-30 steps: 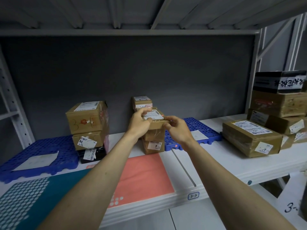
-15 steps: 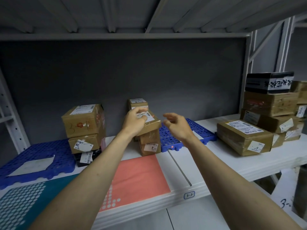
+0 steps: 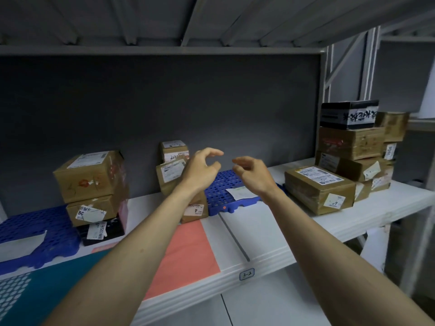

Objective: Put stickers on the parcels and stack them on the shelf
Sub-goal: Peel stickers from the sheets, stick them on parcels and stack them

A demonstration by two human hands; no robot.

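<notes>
Head view showed a white shelf (image 3: pixel 270 229) backed by a dark grey wall (image 3: pixel 164 109), with grey metal shelving (image 3: pixel 141 22) overhead and a small tag (image 3: pixel 246 274) marked 3-2 on the front edge. A salmon sheet (image 3: pixel 188 252) and a teal sheet (image 3: pixel 54 285) lay on the shelf near the front. Two blue perforated mats lay there: one (image 3: pixel 35 234) at the left, one (image 3: pixel 226 191) in the middle, each carrying a white paper.

Three parcel groups stood on it: a left stack (image 3: pixel 91 184) of three, a middle stack (image 3: pixel 173 170) of three small cardboard boxes, and a right pile (image 3: pixel 348 151) of at least six, its low front box (image 3: pixel 317 187) just beside the middle mat. Most parcels bore white stickers.

Both hands hovered apart above the middle mat, holding nothing: the left hand (image 3: pixel 200 171) and right hand (image 3: pixel 253 174) each had loosely curled fingers, the left in front of the middle stack.
</notes>
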